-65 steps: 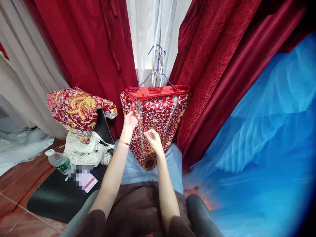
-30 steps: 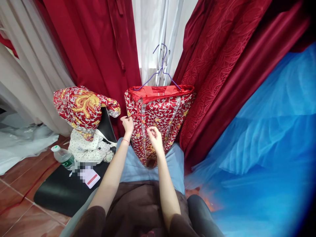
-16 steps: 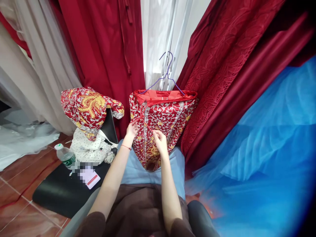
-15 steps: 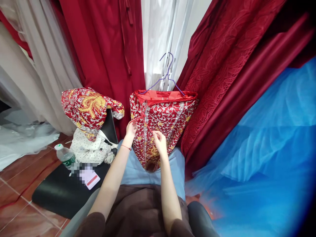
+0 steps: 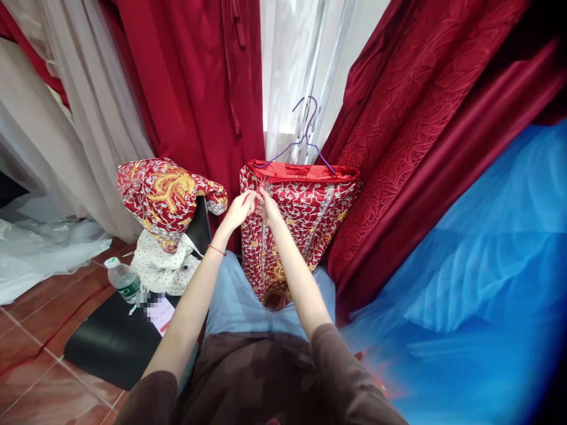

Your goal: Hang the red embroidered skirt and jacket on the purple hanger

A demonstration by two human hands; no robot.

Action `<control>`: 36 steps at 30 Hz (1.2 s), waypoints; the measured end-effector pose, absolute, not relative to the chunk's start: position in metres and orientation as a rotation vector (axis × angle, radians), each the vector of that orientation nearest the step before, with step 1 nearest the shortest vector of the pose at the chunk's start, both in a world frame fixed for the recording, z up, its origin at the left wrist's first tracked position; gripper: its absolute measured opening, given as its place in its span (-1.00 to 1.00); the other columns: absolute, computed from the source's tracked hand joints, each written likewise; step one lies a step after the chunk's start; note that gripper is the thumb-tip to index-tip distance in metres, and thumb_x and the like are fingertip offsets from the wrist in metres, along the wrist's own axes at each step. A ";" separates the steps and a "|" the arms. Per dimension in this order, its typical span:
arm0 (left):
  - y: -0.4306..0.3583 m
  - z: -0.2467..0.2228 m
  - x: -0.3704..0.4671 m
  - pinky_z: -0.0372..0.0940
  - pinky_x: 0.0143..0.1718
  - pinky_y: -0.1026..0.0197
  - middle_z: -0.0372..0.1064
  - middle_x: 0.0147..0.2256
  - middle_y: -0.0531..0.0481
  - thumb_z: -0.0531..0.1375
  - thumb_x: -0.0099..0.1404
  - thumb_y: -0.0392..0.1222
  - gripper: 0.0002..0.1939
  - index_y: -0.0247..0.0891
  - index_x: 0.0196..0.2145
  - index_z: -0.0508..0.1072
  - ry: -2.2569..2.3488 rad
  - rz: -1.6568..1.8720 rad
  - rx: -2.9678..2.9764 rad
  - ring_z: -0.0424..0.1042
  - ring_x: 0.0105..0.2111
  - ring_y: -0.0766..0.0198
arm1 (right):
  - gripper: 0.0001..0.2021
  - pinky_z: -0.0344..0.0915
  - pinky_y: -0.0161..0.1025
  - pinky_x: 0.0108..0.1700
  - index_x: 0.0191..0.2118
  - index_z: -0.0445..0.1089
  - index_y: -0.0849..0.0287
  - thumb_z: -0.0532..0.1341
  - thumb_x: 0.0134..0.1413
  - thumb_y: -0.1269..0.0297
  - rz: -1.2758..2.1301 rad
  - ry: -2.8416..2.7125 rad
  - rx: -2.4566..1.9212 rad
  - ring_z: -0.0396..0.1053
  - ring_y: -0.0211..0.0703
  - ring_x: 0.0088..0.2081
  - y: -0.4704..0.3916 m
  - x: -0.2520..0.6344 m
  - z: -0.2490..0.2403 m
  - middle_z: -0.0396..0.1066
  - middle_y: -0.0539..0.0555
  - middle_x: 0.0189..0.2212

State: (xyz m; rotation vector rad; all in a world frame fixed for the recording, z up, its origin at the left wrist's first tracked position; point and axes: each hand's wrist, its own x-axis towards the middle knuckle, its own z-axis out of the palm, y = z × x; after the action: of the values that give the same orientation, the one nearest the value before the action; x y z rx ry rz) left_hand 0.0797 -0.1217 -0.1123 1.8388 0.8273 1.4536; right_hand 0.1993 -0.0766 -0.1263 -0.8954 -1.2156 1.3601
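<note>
Red ribbon [image 5: 261, 184] between two hands [image 5: 243, 209] [image 5: 269, 209]

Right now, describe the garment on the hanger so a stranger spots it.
Between the red drapes is a white gap. Below it is the embroidered garment, bright red lining at its top. Its purple hanger sets it apart from the similar piece on the chair.

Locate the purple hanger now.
In the head view, the purple hanger is in the upper half, just right of centre, its arms at the top edge of the central red embroidered garment, above the left hand and right hand.
</note>
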 end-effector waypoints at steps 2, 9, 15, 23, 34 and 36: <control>-0.119 -0.116 0.080 0.05 -0.56 0.34 0.17 -0.59 0.14 0.00 0.46 0.15 -0.60 -0.22 -0.25 0.40 0.819 1.687 1.694 0.10 -0.63 0.42 | -0.72 0.21 -0.36 -0.45 -0.40 0.24 0.11 0.08 0.31 0.08 1.306 -1.182 -0.929 0.14 -0.34 -0.59 -0.071 0.198 -0.119 0.17 -0.13 -0.64; -0.104 -0.139 0.062 0.23 -0.49 0.29 0.42 -0.47 -0.10 0.12 0.36 -0.10 -0.78 -0.27 -0.38 0.40 1.666 1.241 1.322 0.48 -0.48 0.22 | -0.79 0.29 -0.25 -0.32 -0.40 0.19 0.10 0.13 0.27 0.21 0.832 -1.379 -1.251 0.25 -0.21 -0.45 -0.081 0.241 -0.111 0.25 -0.04 -0.53; -0.079 -0.091 0.069 0.27 0.14 -0.14 0.31 0.16 -0.47 0.16 0.31 -0.13 -0.54 -0.37 0.12 0.40 2.064 1.124 2.186 0.34 0.19 -0.22 | -0.71 0.18 0.17 0.13 -0.01 0.35 0.29 0.09 0.28 0.22 -0.541 -1.868 -1.488 0.23 0.24 0.12 -0.096 0.331 -0.058 0.33 0.41 0.05; 0.002 -0.042 0.070 0.19 0.21 -0.17 0.41 0.00 -0.30 0.18 0.26 -0.28 -0.79 -0.34 -0.15 0.51 1.686 0.916 2.616 0.37 0.12 -0.14 | -0.76 0.05 0.33 0.17 -0.10 0.49 0.17 0.21 0.24 0.15 -0.825 -2.391 -1.451 0.11 0.27 0.24 -0.074 0.454 -0.011 0.37 0.30 0.10; 0.023 -0.031 0.041 0.21 0.15 -0.03 0.38 -0.35 -0.08 -0.03 0.48 0.17 -0.54 -0.27 -0.28 0.40 1.393 1.718 2.191 0.44 -0.15 0.10 | -0.65 0.25 -0.14 -0.15 -0.16 0.48 0.17 0.00 0.38 0.12 -0.522 -2.139 -1.198 0.40 -0.06 -0.26 -0.065 0.439 0.009 0.50 0.16 -0.28; 0.025 -0.031 0.042 0.22 0.13 -0.02 0.35 -0.37 -0.06 -0.01 0.47 0.18 -0.54 -0.27 -0.29 0.39 1.361 1.738 2.162 0.43 -0.17 0.13 | -0.64 0.24 -0.14 -0.17 -0.18 0.48 0.16 0.00 0.38 0.10 -0.600 -2.150 -1.266 0.40 -0.06 -0.26 -0.065 0.439 0.009 0.49 0.16 -0.29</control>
State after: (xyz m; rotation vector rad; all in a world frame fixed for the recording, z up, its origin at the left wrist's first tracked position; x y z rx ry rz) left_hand 0.0419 0.0253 -0.0310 2.1616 1.3615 1.7377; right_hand 0.4392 -0.0646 0.0087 -1.2656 -2.1500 -0.6002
